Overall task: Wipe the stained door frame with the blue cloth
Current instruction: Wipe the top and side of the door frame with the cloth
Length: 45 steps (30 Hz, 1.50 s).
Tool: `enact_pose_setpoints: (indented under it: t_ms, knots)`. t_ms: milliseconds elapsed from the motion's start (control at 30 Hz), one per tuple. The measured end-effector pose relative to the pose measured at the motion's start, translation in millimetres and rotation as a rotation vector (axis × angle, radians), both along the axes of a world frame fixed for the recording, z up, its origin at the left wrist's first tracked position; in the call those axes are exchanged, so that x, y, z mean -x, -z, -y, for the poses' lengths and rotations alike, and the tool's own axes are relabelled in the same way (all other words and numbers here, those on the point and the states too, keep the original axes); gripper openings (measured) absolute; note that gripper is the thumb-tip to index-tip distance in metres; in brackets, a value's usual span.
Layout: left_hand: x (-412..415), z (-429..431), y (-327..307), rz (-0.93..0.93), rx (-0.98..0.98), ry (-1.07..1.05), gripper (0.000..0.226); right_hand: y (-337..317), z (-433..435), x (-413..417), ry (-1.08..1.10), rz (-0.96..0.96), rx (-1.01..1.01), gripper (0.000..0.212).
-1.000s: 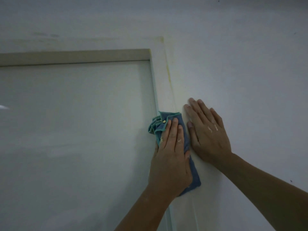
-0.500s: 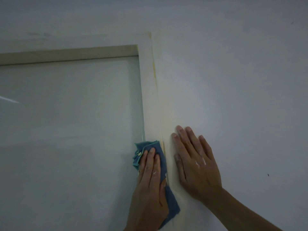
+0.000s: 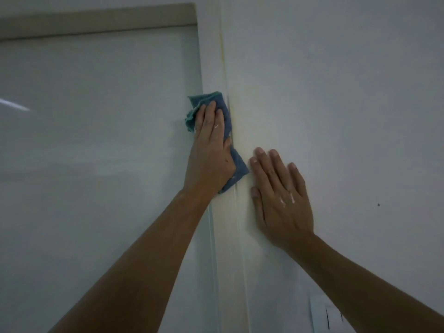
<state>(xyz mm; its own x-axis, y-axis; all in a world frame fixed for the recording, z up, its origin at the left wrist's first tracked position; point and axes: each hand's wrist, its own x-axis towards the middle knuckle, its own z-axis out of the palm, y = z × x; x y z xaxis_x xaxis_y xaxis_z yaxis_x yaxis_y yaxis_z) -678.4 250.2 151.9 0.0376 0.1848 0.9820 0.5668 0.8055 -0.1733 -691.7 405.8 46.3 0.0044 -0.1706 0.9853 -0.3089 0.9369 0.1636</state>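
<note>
- My right hand (image 3: 281,198), nearest, lies flat with fingers spread a little on the white painted wall (image 3: 348,104), holding nothing; thin white streaks show on its knuckles. The thumb side sits just beside the frame's outer edge.
- My left hand (image 3: 211,145), reaching higher, presses the folded blue cloth with teal stitched hem (image 3: 222,104) against the white upright door frame strip (image 3: 212,56). Fingers lie straight and close together on top of the cloth, palm down.
- Cloth edges: upper end pokes out above my fingertips, a bunched teal fold sticks out left over the pale glossy door panel (image 3: 96,140), and a lower corner hangs out below the palm, close to my right index finger, touching or not I cannot tell.
- A yellowish stain line (image 3: 222,49) runs along the frame's right edge, above the cloth up toward the top corner, and more faintly below my hands.
- Open run: bare frame above the cloth up to the beige top rail (image 3: 96,20); bare frame below my left wrist as well.
- Farther right the wall is bare apart from one small dark speck (image 3: 379,204).
</note>
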Motion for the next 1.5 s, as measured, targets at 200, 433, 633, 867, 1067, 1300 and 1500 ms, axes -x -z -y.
enact_pose_setpoints:
  t_ms: [200, 433, 633, 867, 1067, 1300, 1500]
  knots:
    - [-3, 0, 58, 0.021, 0.031, 0.014, 0.056, 26, -3, 0, 0.001, 0.011, 0.017, 0.053]
    - [-8, 11, 152, 0.096, 0.126, -0.014, 0.056, 47, 2, -1, 0.0, -0.008, 0.028, 0.055]
    - [-12, 15, 189, 0.099, 0.159, -0.049, 0.059, 73, 6, -5, 0.002, 0.018, -0.002, 0.054]
    - [-18, 6, 137, 0.042, 0.134, -0.044, 0.06, 72, 3, -3, -0.008, 0.001, -0.025, 0.054]
    - [-16, 2, 79, 0.003, 0.082, -0.048, 0.056, 63, 0, -1, 0.016, 0.002, -0.005, 0.052]
    - [-11, 3, 127, 0.016, 0.077, 0.039, 0.051, 90, 1, 1, 0.023, 0.05, 0.032, 0.056]
    - [-12, 7, 200, 0.104, 0.116, 0.042, 0.057, 101, 1, 0, 0.036, 0.056, 0.025, 0.057]
